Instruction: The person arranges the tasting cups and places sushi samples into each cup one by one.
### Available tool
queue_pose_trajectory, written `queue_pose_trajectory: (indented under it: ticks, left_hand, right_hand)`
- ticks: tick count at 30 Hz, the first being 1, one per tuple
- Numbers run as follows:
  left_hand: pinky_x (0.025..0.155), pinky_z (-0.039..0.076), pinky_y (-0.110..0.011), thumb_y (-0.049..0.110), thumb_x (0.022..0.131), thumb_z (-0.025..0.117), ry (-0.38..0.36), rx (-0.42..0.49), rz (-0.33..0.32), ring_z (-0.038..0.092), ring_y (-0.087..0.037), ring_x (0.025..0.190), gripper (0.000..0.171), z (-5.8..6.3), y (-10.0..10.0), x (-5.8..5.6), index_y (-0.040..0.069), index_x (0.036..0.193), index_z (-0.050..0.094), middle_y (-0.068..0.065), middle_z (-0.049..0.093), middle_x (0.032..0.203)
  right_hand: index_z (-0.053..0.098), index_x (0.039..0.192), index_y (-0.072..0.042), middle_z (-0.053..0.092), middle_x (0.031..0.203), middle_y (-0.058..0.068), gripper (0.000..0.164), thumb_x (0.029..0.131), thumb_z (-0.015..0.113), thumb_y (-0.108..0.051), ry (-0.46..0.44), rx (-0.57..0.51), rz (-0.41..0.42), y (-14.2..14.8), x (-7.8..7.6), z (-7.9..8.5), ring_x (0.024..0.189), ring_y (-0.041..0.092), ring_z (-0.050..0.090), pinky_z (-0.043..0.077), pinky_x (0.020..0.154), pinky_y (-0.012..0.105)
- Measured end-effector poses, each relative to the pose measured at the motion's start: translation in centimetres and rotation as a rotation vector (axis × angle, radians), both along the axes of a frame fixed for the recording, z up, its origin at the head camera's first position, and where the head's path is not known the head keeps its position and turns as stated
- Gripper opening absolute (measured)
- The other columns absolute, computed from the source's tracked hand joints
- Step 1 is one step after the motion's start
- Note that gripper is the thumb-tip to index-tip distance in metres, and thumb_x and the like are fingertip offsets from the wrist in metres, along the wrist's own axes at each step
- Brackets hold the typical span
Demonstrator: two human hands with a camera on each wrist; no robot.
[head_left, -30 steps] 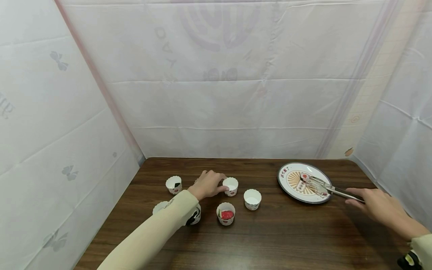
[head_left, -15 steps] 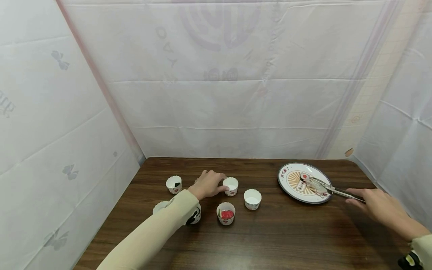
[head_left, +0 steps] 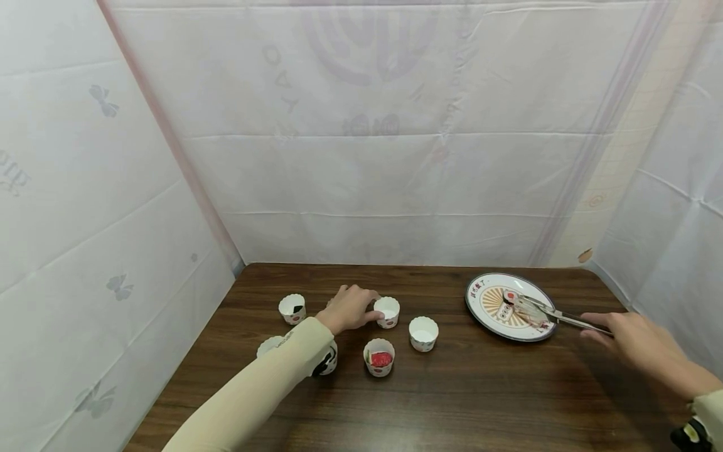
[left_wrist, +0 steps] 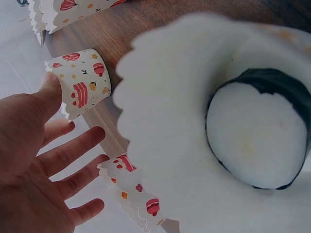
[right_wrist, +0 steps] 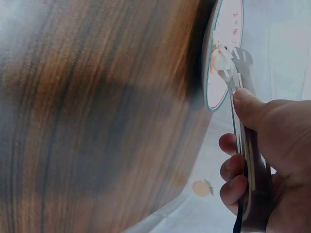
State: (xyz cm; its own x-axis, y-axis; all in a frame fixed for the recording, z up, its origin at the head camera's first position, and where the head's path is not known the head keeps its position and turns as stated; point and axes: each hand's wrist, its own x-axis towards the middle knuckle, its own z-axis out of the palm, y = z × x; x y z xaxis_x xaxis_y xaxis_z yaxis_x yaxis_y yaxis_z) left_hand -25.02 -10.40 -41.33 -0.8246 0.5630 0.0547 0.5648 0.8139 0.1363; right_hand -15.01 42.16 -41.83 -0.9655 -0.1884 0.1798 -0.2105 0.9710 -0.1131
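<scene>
My left hand (head_left: 350, 307) reaches among small white paper baking cups. Its thumb touches the side of one baking cup (left_wrist: 80, 82), and the other fingers are spread and fairly straight. Under the left wrist, another baking cup (left_wrist: 160, 97) holds a sushi roll (left_wrist: 257, 138) with white filling and a dark wrap. On the right, my right hand (head_left: 644, 345) grips metal tongs (head_left: 573, 321), thumb along the handle and fingers curled round it. The tongs' ends lie over the plate (head_left: 486, 321), right at a white roll with a red centre (head_left: 510, 296).
A baking cup with a red piece (head_left: 380, 360) stands in front of the left hand. Nearby are a bare white baking cup (head_left: 423, 334) and one with a dark piece (head_left: 292, 309) at back left. White cloth (head_left: 395, 188) hangs around the wooden table (head_left: 469, 402).
The view has shifted very slightly. Both hands, the tongs and the baking cups keep practically the same places.
</scene>
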Motion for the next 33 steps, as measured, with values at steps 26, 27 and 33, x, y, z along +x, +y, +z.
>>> queue_pose_trajectory:
  ticks: [26, 27, 33]
  left_hand:
    - [0.101, 0.044, -0.056, 0.041, 0.099, 0.069, -0.001, -0.006, 0.010, 0.069, -0.027, 0.106, 0.045, 0.1, 0.0, 0.1, 0.011, 0.133, 0.068, -0.009, 0.074, 0.115]
    - [0.101, 0.044, -0.056, 0.041, 0.099, 0.069, -0.001, -0.006, 0.010, 0.069, -0.027, 0.106, 0.045, 0.1, 0.0, 0.1, 0.011, 0.133, 0.068, -0.009, 0.074, 0.116]
    - [0.099, 0.045, -0.055, 0.040, 0.099, 0.069, 0.003, -0.003, 0.008, 0.069, -0.025, 0.103, 0.045, 0.0, 0.0, 0.1, 0.011, 0.133, 0.068, -0.008, 0.075, 0.112]
  right_hand:
    - [0.072, 0.127, -0.008, 0.074, 0.115, 0.018, 0.043, 0.095, 0.074, -0.037, 0.056, -0.003, 0.090, -3.2, -1.0, 3.4, 0.097, 0.042, 0.070, 0.049, 0.052, 0.053]
    - [0.072, 0.127, -0.008, 0.074, 0.115, 0.018, 0.042, 0.095, 0.074, -0.036, 0.062, -0.002, 0.099, -3.4, -1.1, 3.5, 0.098, 0.043, 0.070, 0.049, 0.052, 0.054]
    - [0.073, 0.127, -0.009, 0.075, 0.115, 0.016, 0.040, 0.095, 0.075, -0.033, 0.097, -0.009, 0.146, -4.8, -1.6, 4.1, 0.096, 0.040, 0.071, 0.052, 0.056, 0.053]
